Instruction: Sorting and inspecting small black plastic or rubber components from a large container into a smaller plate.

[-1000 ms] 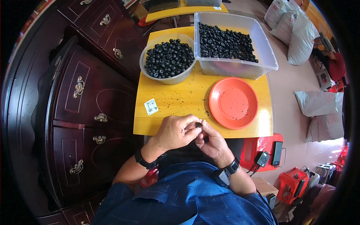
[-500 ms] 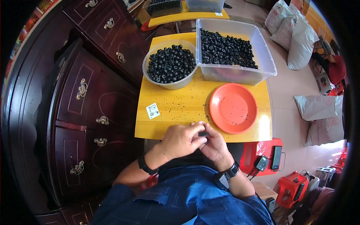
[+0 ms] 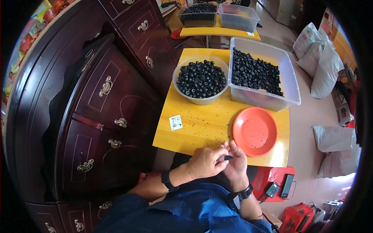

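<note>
My left hand point(image 3: 208, 162) is closed, and from its thumb side sticks a small dark pointed piece point(image 3: 228, 157) like a short blade. Close against it, my right hand point(image 3: 237, 165) is turned palm up, fingers drawn together and fingertips meeting those of the left; whatever they may pinch is hidden. Both hands are at the table's front edge, just below the orange-red plate point(image 3: 254, 132), which has dark crumbs in it. Behind them are a round clear tub point(image 3: 206, 101) and a rectangular clear bin point(image 3: 268, 100), both holding many small black ring-like parts.
Dark crumbs and a white printed label point(image 3: 175, 122) lie on the yellow table point(image 3: 167, 140). A dark wooden cabinet point(image 3: 95, 120) stands along the left. On the right are a red stool point(image 3: 268, 194) with devices and white sacks point(image 3: 324, 77). Another table point(image 3: 217, 32) with bins stands beyond.
The view has shifted, so the table and bins appear lower and farther right. Both hands stay together at the table edge; the dark pointed piece now shows more clearly.
</note>
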`<act>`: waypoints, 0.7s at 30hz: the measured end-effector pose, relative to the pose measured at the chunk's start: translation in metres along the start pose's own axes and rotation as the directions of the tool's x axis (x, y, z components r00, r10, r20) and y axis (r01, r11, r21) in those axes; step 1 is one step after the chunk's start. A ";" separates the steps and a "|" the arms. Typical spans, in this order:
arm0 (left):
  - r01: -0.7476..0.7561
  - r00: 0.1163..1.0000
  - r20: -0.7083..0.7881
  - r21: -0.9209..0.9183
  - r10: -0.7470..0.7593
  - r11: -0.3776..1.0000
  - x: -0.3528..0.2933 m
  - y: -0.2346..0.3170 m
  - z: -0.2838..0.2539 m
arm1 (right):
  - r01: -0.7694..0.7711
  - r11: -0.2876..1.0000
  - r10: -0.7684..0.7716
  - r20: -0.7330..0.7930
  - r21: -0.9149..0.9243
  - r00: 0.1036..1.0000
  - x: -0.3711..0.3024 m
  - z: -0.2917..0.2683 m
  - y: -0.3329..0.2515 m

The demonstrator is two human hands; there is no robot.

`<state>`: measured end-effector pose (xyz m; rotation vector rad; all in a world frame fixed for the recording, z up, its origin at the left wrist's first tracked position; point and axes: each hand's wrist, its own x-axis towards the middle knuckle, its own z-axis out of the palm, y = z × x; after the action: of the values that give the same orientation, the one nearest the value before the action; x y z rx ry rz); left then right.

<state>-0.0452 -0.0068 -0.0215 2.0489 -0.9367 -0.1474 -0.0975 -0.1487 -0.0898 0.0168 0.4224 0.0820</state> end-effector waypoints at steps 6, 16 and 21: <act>0.015 0.983 -0.177 -0.169 -0.046 0.986 0.011 -0.005 -0.020 | -0.064 0.960 0.110 0.156 -0.274 0.982 0.003 0.002 -0.001; -0.021 0.989 -0.144 -0.256 -0.017 0.966 0.008 -0.020 -0.014 | -0.045 0.943 0.126 0.228 -0.330 0.966 -0.003 0.025 0.009; -0.063 0.990 -0.138 -0.254 0.028 0.965 0.010 -0.013 -0.015 | -0.015 0.950 0.099 0.254 -0.313 0.962 -0.004 0.021 0.010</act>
<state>-0.0242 0.0010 -0.0195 1.7732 -0.8352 -0.1007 -0.0933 -0.1386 -0.0692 -0.2668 0.1353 0.2005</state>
